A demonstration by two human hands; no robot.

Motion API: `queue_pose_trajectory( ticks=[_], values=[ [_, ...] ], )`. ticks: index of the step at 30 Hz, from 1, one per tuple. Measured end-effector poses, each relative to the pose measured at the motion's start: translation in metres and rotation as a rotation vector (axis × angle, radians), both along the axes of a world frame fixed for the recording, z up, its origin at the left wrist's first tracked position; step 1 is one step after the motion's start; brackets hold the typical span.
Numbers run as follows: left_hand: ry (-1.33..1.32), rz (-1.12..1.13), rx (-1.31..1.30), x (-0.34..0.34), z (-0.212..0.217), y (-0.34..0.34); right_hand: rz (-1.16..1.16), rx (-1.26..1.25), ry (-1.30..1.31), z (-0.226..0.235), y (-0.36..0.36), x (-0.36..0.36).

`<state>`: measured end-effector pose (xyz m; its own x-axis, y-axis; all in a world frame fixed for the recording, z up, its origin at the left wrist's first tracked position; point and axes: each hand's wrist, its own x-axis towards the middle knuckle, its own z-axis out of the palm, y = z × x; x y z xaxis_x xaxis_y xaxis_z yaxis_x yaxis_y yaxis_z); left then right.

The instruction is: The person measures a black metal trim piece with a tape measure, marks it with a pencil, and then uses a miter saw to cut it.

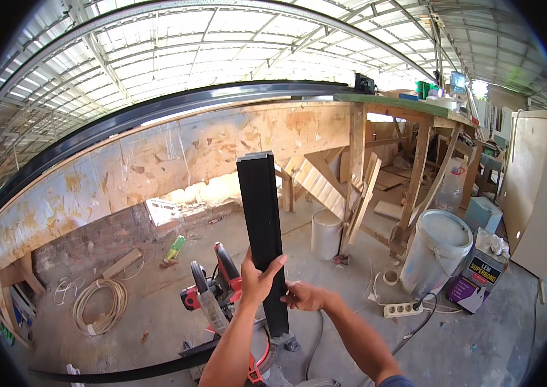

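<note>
A black, straight-sided profile bar (pixel 258 213) stands nearly upright in front of me, its grooved end at the top. My left hand (pixel 259 278) wraps round it from the left, thumb lying across its face. Lower down, my right hand (pixel 304 295) has its fingers curled against the bar's right edge, gripping it there. Behind my left forearm a red and black mitre saw (pixel 215 290) rests on the floor, partly hidden by the arm and the bar. Another long black profile (pixel 112 376) lies low across the floor at the left, running toward the saw.
A long wooden workbench (pixel 157 145) with black profiles on top spans the far side. At the right stand a lidded white bucket (pixel 438 251), a purple and black tin (pixel 478 277) and a power strip (pixel 402 309). A coiled hose (pixel 100 306) lies at the left; cables cross the floor.
</note>
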<state>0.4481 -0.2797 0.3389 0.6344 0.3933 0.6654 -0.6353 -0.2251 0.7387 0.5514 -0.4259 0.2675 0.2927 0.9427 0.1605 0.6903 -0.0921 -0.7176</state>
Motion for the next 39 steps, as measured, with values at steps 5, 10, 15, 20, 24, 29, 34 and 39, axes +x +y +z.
queue_pose_trajectory(
  ticks=[5, 10, 15, 20, 24, 29, 34, 39],
  values=[
    [0.015, 0.035, -0.026, 0.002, 0.003, 0.0, -0.009, 0.07, 0.097, -0.015, 0.002, 0.003],
    [0.02, 0.044, -0.018, 0.001, 0.005, -0.007, -0.026, 0.054, 0.14, -0.025, -0.003, 0.0],
    [-0.047, 0.065, -0.037, -0.003, 0.006, -0.012, 0.026, 0.092, 0.012, -0.013, -0.004, -0.014],
    [-0.011, 0.152, 0.035, -0.007, 0.003, -0.007, -0.087, -0.018, -0.004, 0.004, 0.0, -0.034],
    [0.023, 0.198, 0.025, -0.003, -0.01, 0.0, -0.12, -0.001, 0.06, -0.009, 0.008, -0.038],
    [0.045, 0.189, -0.017, -0.001, -0.024, 0.003, -0.174, 0.029, 0.074, -0.063, 0.014, -0.038],
    [0.058, 0.224, -0.047, -0.002, -0.024, -0.003, -0.296, -0.042, 0.156, -0.131, 0.021, -0.04],
    [0.02, 0.273, 0.008, 0.0, -0.021, -0.007, -0.38, -0.029, 0.193, -0.21, 0.022, -0.037]
  ],
)
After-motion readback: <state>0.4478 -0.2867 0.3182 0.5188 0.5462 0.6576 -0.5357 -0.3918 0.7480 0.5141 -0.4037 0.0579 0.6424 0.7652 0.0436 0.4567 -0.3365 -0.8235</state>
